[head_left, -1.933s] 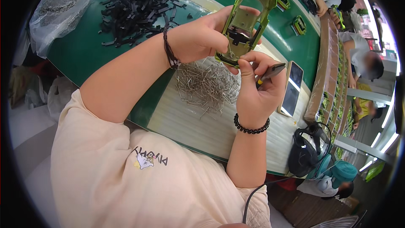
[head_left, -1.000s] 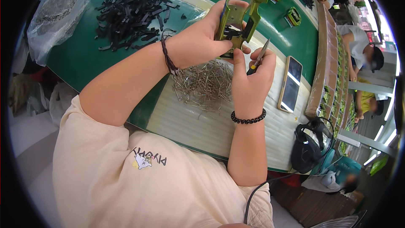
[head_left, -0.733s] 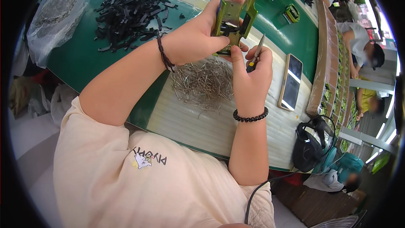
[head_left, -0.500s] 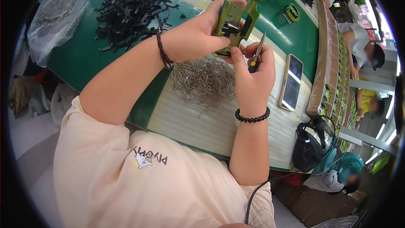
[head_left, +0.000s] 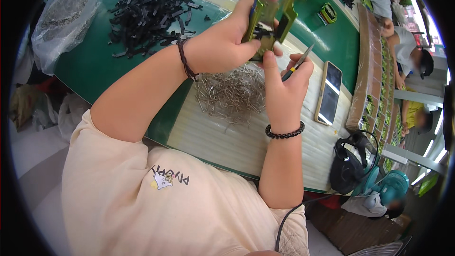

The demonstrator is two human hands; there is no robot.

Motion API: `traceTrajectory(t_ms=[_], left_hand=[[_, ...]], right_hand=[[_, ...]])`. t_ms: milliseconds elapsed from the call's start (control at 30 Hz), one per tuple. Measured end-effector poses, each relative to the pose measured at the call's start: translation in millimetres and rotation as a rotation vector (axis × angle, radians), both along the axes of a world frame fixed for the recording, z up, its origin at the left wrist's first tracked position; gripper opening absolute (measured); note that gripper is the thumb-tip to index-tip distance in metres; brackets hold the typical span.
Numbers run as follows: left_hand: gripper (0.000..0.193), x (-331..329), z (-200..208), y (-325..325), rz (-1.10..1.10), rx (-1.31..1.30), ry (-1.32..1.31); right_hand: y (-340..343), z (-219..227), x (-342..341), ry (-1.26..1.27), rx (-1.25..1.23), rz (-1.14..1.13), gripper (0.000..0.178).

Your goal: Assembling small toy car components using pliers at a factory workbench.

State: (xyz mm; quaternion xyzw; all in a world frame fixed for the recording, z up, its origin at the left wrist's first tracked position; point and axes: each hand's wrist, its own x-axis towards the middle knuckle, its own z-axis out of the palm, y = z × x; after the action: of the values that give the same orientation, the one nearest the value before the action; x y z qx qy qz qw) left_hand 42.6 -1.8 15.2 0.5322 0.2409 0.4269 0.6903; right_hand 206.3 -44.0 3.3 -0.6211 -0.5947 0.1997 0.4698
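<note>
My left hand [head_left: 220, 42] is closed around one side of a shiny green plastic shell [head_left: 286, 21], which looks like a toy car body with open window gaps and black parts inside. It is held up tilted above the table. At its lower end my right hand [head_left: 286, 90] comes close, thumb up against the shell. Gripped in those right fingers is a slim pointed metal tool [head_left: 299, 62] with a dark and yellow handle, its tip aimed up and away from the shell; its exact kind is unclear. Below lies a heap of thin metal pins [head_left: 230, 95].
Black plastic clips [head_left: 147, 16] are piled at the far left, beside a clear bag [head_left: 64, 23] of metal pieces. A phone [head_left: 329, 94] lies right of my hand, near a divided cardboard box [head_left: 362, 66]. Green car shells [head_left: 327, 14] stand farther back. Co-workers sit at the right.
The green shell has shifted slightly right and up in my left hand. The pointed tool in my right hand has swung from near upright to leaning right, away from the shell.
</note>
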Motion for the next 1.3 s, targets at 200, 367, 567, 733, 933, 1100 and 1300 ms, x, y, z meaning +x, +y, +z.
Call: traceTrajectory(t_ms=[200, 367, 567, 733, 933, 1100, 1300], left_hand=[[0.077, 0.8, -11.3, 8.1, 0.363, 0.291, 0.022], [0.077, 3.2, -11.1, 1.7, 0.329, 0.364, 0.071], [0.075, -0.2, -10.5, 2.5, 0.272, 0.386, 0.088], [0.072, -10.4, -0.3, 2.6, 0.104, 0.298, 0.364], [0.071, -15.7, -3.3, 7.0, 0.01, 0.248, 0.476], [0.07, -18.3, -1.3, 7.2, 0.043, 0.216, 0.361], [0.069, -17.1, 4.2, 6.1, 0.026, 0.127, 0.341]], right_hand=[[-9.1, 21.6, 2.0, -0.229, -0.033, 0.312, 0.026], [-10.7, 19.8, -2.3, -0.174, -0.106, 0.304, 0.025], [-7.2, 19.1, 5.1, -0.326, -0.059, 0.293, 0.03], [-2.0, 18.4, 12.3, -0.715, 0.129, 0.336, 0.033], [-1.3, 15.2, 12.4, -0.667, 0.064, 0.361, 0.032], [-2.5, 17.8, 8.6, -0.596, 0.001, 0.368, 0.033], [-1.7, 20.8, 10.7, -0.679, 0.072, 0.371, 0.032]])
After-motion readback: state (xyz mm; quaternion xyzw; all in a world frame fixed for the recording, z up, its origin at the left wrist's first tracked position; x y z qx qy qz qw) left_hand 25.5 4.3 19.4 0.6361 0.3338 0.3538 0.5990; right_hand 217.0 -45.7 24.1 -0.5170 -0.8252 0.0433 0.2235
